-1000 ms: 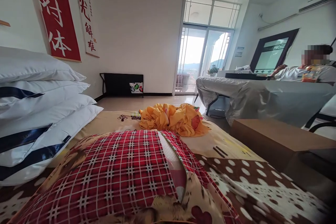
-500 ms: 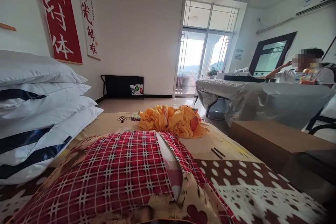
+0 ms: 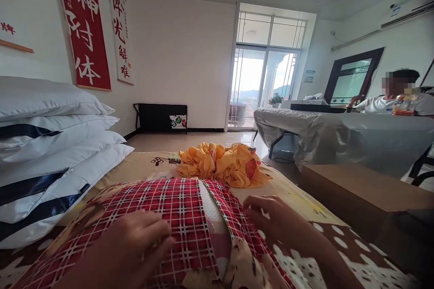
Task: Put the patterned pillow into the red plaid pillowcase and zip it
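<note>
Item: red-and-white plaid fabric pillowcase over a pillow [image 3: 162, 221], lying on the bed at 6 o'clock of the view, its open edge showing a white-and-pink inner pillow [image 3: 212, 216].

Left hand [image 3: 135, 244]: resting flat on the plaid, fingers loosely curled, gripping nothing.

Right hand [image 3: 274, 219]: at 5 o'clock, fingers loosely spread near the open edge, holding nothing; contact cannot be told.

Step, as judged: settling the pillow inside its case. Next move calls for both hands to pinch the open edge.

Nearby: stacked white pillows with navy stripes [image 3: 50, 153] at 9 o'clock; crumpled orange cloth [image 3: 220, 165] at 12 o'clock; brown cardboard box [image 3: 362, 198] at 3 o'clock; a seated person [image 3: 389, 99] well apart.
</note>
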Available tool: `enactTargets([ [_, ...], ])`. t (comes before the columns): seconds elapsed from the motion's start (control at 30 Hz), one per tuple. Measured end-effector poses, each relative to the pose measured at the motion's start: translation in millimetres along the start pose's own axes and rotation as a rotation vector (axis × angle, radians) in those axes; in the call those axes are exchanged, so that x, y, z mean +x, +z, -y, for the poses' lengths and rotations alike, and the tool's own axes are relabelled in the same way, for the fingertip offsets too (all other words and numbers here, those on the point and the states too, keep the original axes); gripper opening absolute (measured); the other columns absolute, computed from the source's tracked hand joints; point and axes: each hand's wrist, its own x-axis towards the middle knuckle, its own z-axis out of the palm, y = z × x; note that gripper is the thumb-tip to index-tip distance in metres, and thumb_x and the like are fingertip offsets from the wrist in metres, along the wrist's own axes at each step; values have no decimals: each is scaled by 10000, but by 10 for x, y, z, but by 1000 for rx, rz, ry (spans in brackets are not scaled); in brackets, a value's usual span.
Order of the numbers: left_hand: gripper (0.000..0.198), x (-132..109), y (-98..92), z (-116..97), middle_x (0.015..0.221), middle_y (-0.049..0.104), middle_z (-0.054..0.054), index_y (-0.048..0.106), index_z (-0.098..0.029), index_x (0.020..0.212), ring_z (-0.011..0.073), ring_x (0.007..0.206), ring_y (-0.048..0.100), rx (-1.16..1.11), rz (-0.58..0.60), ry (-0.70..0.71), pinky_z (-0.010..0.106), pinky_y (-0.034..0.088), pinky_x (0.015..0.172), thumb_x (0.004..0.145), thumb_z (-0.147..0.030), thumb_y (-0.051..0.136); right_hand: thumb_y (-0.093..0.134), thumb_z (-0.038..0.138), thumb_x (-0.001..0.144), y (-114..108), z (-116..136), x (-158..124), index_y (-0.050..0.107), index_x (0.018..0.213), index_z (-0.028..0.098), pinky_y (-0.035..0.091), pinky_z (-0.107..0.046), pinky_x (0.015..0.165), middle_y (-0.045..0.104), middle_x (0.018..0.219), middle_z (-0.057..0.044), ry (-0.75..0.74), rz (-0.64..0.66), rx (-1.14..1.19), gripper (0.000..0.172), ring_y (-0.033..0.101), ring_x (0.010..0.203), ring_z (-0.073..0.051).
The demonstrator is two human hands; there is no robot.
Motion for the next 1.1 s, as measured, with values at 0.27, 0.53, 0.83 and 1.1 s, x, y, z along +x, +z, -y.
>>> enactTargets([
  [0.27, 306, 1073, 751, -109, 841, 702, 88, 636, -188, 876, 237, 793, 654, 206, 102, -171, 314, 393, 647, 938, -313, 364, 526, 232, 826, 1096, 95, 500, 609, 988, 191, 205, -264, 527, 699, 798, -30, -39, 123, -124, 187, 551, 614, -141],
  [0.53, 331, 1036, 1362, 202, 943, 720, 125, 677, -167, 940, 283, 918, 666, 176, 248, -363, 361, 458, 770, 884, -403, 454, 456, 234, 880, 1175, -44, 495, 590, 743, 204, 241, -244, 545, 674, 706, 6, -43, 85, -17, 194, 491, 566, -98],
  [0.83, 247, 944, 1105, 239, 787, 651, 47, 544, -192, 739, 199, 787, 577, -190, 179, -272, 291, 374, 698, 871, -330, 387, 511, 93, 775, 1085, -55, 478, 616, 701, 200, 302, -228, 614, 700, 749, -3, 70, 42, -62, 167, 610, 675, -124],
  [1.1, 296, 864, 1007, 279, 791, 584, 26, 508, -195, 763, 182, 778, 516, -367, 214, -228, 274, 381, 693, 869, -435, 371, 536, 118, 803, 1079, -84, 466, 620, 718, 213, 352, -211, 651, 695, 753, 19, 4, -35, 39, 153, 609, 691, -121],
])
